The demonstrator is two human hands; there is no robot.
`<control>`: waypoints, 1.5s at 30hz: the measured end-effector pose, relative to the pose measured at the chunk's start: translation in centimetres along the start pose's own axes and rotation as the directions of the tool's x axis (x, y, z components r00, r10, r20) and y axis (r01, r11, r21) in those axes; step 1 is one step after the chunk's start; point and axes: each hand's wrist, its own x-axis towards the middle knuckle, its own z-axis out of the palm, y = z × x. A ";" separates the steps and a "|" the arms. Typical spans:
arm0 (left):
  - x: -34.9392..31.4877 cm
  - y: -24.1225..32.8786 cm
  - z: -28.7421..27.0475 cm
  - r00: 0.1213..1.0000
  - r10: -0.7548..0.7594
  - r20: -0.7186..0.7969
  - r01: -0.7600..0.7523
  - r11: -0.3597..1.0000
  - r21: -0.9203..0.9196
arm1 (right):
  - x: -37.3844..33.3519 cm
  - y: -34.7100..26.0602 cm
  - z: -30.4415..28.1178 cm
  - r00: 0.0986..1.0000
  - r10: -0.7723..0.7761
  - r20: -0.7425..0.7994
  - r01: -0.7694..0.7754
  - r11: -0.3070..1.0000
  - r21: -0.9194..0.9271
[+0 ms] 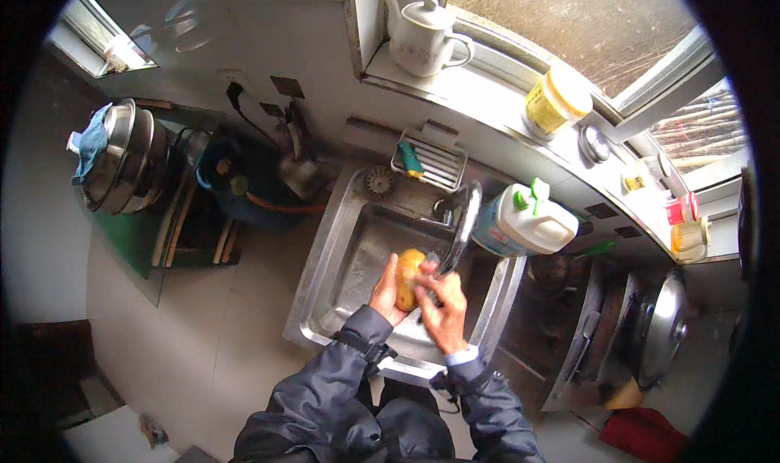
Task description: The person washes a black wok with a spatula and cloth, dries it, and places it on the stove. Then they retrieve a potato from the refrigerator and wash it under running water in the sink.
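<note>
A yellow-brown potato [412,261] is held over the metal sink [313,278], close to the curved tap [468,219]. My left hand [387,295] is wrapped round it from the left and below. My right hand [446,310] curls over the potato's right side, its fingers bent and partly smeared by motion. Pale, shiny streaks show beside the right fingertips; whether the fingers also pinch something small, I cannot make out. Both dark sleeves come in from the lower edge.
A white jug with a green cap [532,221] stands right of the tap. Behind the sink are a slatted soap rack [443,169] and a green sponge [407,155]. Metal bowls [122,166] stack at left; a lidded pan [662,329] is at right. A teapot [422,40] stands on the sill.
</note>
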 end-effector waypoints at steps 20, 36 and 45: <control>-0.6 0.6 -0.3 0.986 -0.100 0.133 0.098 0.995 0.025 | -0.4 0.6 -0.2 0.960 0.277 0.047 -0.281 0.951 0.129; -1.9 0.5 0.6 0.986 0.029 0.162 -0.061 0.979 0.194 | -1.6 1.1 -1.3 0.900 0.436 0.033 -0.434 0.881 0.187; -1.7 0.8 0.9 0.981 -0.008 0.192 -0.022 0.988 0.155 | -0.4 -0.6 -1.5 0.983 0.181 -0.028 -0.178 0.981 0.072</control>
